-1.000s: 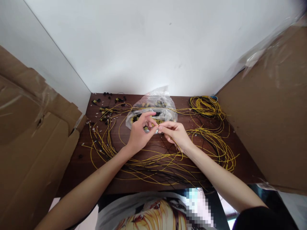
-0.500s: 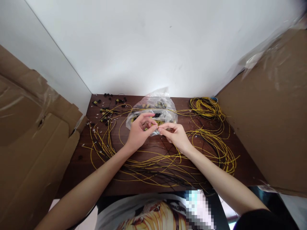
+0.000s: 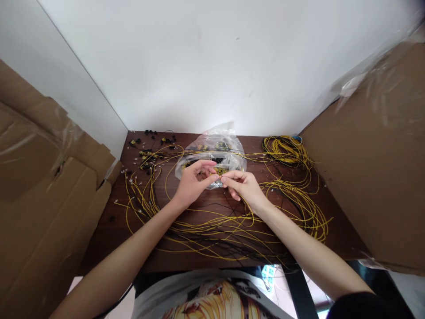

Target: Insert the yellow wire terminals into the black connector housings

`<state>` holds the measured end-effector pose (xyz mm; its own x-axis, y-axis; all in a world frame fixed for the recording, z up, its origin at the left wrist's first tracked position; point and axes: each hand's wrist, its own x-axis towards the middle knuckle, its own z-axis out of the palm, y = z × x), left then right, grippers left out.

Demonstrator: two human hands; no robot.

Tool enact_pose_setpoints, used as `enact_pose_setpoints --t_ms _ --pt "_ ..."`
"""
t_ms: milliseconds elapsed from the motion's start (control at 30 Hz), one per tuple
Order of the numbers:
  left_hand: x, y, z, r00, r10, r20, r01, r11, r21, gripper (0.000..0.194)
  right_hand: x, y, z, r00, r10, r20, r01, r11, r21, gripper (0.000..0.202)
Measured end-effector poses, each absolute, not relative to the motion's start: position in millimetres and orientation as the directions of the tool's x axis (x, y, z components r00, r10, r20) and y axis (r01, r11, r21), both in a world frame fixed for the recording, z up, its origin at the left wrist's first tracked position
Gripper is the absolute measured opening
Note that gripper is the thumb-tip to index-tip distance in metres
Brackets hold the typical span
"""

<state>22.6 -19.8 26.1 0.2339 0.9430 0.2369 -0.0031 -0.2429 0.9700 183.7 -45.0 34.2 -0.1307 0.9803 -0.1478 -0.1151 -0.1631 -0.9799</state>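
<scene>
My left hand (image 3: 195, 179) is pinched at thumb and fingertips, the other fingers curled; what it holds is too small to make out. Its tips meet those of my right hand (image 3: 244, 186), whose thumb and forefinger are closed on a thin wire. A yellow stretch of wire (image 3: 251, 212) runs down from below that hand towards the loose strands. Just behind both hands lies a clear plastic bag (image 3: 229, 133) with small yellow and black parts (image 3: 221, 170) inside. The hands partly cover it.
Yellow and black wires (image 3: 206, 228) sweep across the brown table (image 3: 109, 239). A coiled wire bundle (image 3: 285, 150) lies at the back right. Small black and yellow parts (image 3: 146, 155) and white bits are scattered at the back left. Cardboard (image 3: 375, 155) stands on both sides, a white wall (image 3: 212, 66) behind.
The fingertips stay together with only a slight shift. More of my right hand's lower fingers shows beneath the pinch. The view has moved a little.
</scene>
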Motion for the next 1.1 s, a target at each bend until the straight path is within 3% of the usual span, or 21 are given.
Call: enact_pose_setpoints --t_ms 100,267,733,933,1100 --pt "22.2 -19.7 26.3 0.268 0.946 0.182 0.066 -0.206 0.976 0.019 184.2 -45.2 34.8 -0.122 0.982 -0.142 -0.118 -0.156 -0.981 0.029" --pt "23.0 -20.6 29.0 0.284 0.935 0.213 0.097 -0.249 0.964 0.007 184.8 -45.6 33.0 -0.135 0.982 -0.131 -0.099 -0.145 -0.984 0.028" --pt "23.7 -21.3 30.1 0.252 0.945 0.208 0.079 -0.234 0.969 0.007 184.6 -45.7 29.8 -0.132 0.984 -0.120 -0.073 -0.130 -0.989 0.027" --pt "24.5 -23.4 31.2 0.265 0.939 0.221 0.070 -0.248 0.966 0.007 184.1 -44.1 29.8 -0.170 0.968 -0.187 -0.223 -0.222 -0.949 0.024" --pt "26.2 -24.5 32.1 0.249 0.951 0.184 0.027 -0.197 0.980 0.008 184.5 -44.8 33.4 -0.157 0.966 -0.206 -0.220 -0.238 -0.946 0.023"
